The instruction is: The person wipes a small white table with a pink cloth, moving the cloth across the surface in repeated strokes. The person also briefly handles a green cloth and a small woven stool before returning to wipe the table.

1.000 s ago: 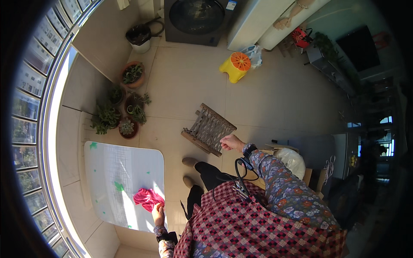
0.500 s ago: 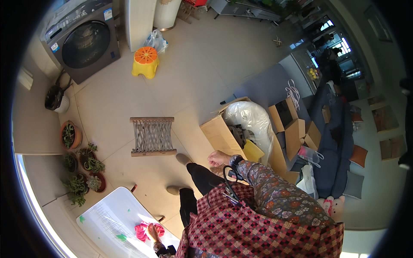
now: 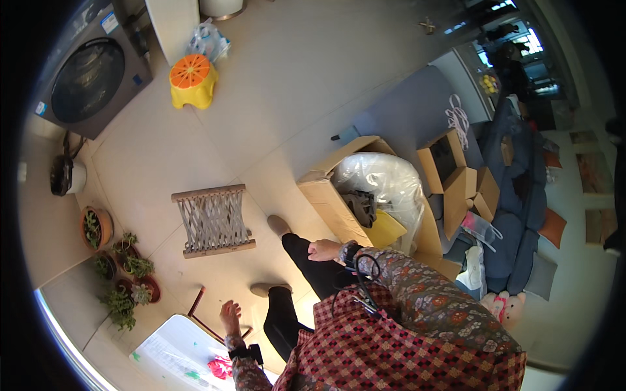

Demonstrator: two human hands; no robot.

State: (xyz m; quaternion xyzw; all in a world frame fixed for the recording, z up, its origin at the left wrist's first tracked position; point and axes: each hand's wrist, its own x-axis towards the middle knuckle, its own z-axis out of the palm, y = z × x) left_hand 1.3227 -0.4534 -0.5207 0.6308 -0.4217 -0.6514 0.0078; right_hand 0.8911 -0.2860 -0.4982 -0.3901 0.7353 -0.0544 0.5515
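My left hand [image 3: 230,317] is off the white folding table [image 3: 160,348], near its edge, with its fingers apart and nothing in them. A crumpled pink-red cloth [image 3: 220,367] lies on the tabletop, just below that hand and apart from it. My right hand [image 3: 324,250] hangs in front of my right leg, fingers curled in a loose fist, with nothing seen in it. A dark cord loop [image 3: 368,267] shows beside the right wrist against my red checked apron [image 3: 365,339]. Just beyond my right hand stands an open cardboard box [image 3: 332,205] holding clear plastic wrap and a yellow piece.
A low folding stool with woven straps [image 3: 215,221] stands on the floor ahead. Potted plants [image 3: 134,260] line the left wall. Farther off are an orange-and-yellow step stool [image 3: 193,81] and a washing machine [image 3: 91,75]. More open boxes [image 3: 450,163] and a dark sofa [image 3: 515,215] stand right.
My left hand has let go of the pink-red cloth and lifted off the table, moving forward. My right hand has shifted slightly. The view has turned and moved, shifting the floor objects.
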